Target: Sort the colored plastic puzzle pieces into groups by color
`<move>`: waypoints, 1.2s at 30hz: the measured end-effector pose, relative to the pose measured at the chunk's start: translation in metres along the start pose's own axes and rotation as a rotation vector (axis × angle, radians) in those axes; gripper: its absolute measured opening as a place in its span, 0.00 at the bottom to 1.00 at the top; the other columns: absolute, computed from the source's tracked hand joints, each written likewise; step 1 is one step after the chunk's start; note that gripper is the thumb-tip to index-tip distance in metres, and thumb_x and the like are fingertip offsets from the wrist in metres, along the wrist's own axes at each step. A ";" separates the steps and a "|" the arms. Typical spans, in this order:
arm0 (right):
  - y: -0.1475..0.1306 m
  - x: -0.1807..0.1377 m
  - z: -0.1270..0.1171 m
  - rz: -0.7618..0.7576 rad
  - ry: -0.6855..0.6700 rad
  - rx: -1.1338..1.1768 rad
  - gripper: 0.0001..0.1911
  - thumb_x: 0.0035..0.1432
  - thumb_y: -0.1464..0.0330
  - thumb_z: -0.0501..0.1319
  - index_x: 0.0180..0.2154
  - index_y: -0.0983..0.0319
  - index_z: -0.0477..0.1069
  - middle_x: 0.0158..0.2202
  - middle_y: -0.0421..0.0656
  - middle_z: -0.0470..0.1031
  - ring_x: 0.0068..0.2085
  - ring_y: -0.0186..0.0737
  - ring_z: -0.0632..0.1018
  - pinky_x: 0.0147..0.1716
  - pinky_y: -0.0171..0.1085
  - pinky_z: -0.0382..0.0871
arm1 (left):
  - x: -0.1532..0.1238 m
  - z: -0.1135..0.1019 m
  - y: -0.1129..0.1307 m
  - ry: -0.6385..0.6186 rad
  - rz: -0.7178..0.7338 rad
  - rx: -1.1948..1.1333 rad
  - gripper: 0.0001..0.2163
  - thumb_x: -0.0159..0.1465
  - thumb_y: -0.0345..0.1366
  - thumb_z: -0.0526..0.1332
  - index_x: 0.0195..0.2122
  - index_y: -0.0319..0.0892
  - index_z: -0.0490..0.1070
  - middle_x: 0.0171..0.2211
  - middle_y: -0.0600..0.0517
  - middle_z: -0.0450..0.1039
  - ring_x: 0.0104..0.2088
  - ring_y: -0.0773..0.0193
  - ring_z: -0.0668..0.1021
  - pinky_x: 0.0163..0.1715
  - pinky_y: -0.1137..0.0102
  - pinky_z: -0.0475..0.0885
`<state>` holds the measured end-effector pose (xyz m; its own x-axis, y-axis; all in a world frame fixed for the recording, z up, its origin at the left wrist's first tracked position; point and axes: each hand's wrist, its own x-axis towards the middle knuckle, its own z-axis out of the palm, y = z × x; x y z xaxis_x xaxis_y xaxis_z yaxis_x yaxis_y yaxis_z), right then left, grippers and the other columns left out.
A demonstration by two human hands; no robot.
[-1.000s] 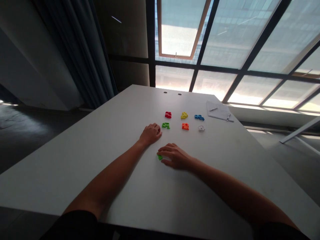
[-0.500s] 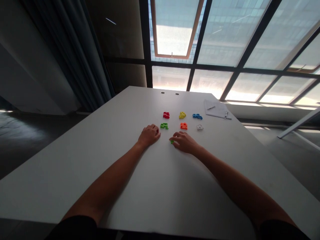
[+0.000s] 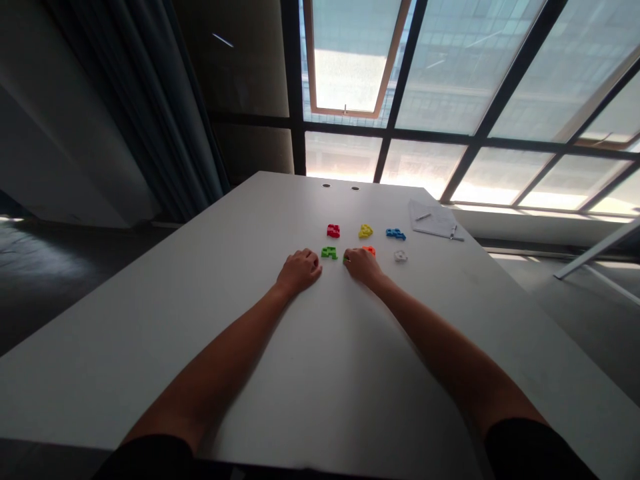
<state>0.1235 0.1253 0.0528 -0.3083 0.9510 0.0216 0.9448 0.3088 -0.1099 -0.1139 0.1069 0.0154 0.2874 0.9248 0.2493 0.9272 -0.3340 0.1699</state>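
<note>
My right hand [image 3: 363, 265] pinches a small green block [image 3: 346, 260], mostly covered by the fingertips. It is over the table between a cluster of green blocks [image 3: 329, 253] and a group of orange blocks [image 3: 369, 251], partly hiding the orange ones. Resting on the tabletop, my left hand [image 3: 300, 269] has its fingers curled in, with nothing visible in them. It lies just to the near left of the green cluster. Behind these are red blocks [image 3: 333, 231], yellow blocks [image 3: 365, 231] and blue blocks [image 3: 395, 233]. White blocks [image 3: 401, 256] lie to the right.
The white table [image 3: 280, 393] stretches towards large windows [image 3: 345, 80]. At its far right lie sheets of paper [image 3: 437, 219] with a pen [image 3: 423, 217] on them. Two round cable holes are near the far edge. A dark curtain [image 3: 150, 100] hangs at left.
My right hand has moved forward with the green block, from the near side of the groups to between the green and orange ones. My left hand has stayed put.
</note>
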 end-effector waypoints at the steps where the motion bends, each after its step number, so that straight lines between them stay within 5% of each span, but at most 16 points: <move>1: -0.001 0.006 0.000 0.023 -0.003 0.000 0.15 0.81 0.73 0.62 0.59 0.64 0.86 0.60 0.58 0.88 0.62 0.54 0.86 0.60 0.40 0.74 | 0.000 0.000 0.000 0.000 0.000 -0.002 0.10 0.79 0.40 0.64 0.52 0.44 0.83 0.57 0.40 0.83 0.60 0.43 0.82 0.61 0.52 0.76; 11: -0.012 0.029 -0.006 0.037 -0.021 0.018 0.23 0.79 0.78 0.59 0.65 0.62 0.87 0.62 0.58 0.88 0.61 0.55 0.87 0.59 0.40 0.77 | -0.001 -0.001 0.001 -0.003 0.005 -0.011 0.10 0.78 0.41 0.63 0.53 0.45 0.82 0.58 0.40 0.83 0.61 0.43 0.82 0.61 0.51 0.77; 19: -0.010 0.026 0.000 0.019 0.018 0.083 0.21 0.79 0.76 0.62 0.65 0.61 0.87 0.62 0.57 0.88 0.61 0.55 0.87 0.61 0.42 0.78 | 0.000 0.002 -0.003 0.006 0.040 -0.100 0.10 0.76 0.36 0.65 0.56 0.48 0.81 0.70 0.42 0.82 0.67 0.45 0.82 0.66 0.50 0.77; 25: -0.008 0.032 0.008 0.009 0.024 0.091 0.16 0.80 0.67 0.69 0.64 0.60 0.86 0.61 0.54 0.89 0.62 0.53 0.87 0.60 0.39 0.77 | 0.002 0.005 -0.005 0.000 0.049 -0.112 0.11 0.76 0.36 0.64 0.56 0.49 0.82 0.71 0.44 0.82 0.69 0.45 0.82 0.68 0.49 0.76; 36: -0.007 0.030 0.012 0.011 0.066 0.126 0.16 0.79 0.69 0.70 0.64 0.60 0.84 0.61 0.53 0.89 0.62 0.51 0.87 0.61 0.39 0.77 | 0.001 0.002 -0.005 -0.014 0.062 -0.127 0.10 0.77 0.36 0.63 0.56 0.49 0.82 0.71 0.44 0.82 0.70 0.46 0.81 0.68 0.50 0.76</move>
<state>0.1062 0.1514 0.0429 -0.2861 0.9545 0.0843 0.9252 0.2981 -0.2348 -0.1178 0.1100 0.0133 0.3474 0.9037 0.2503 0.8699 -0.4102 0.2738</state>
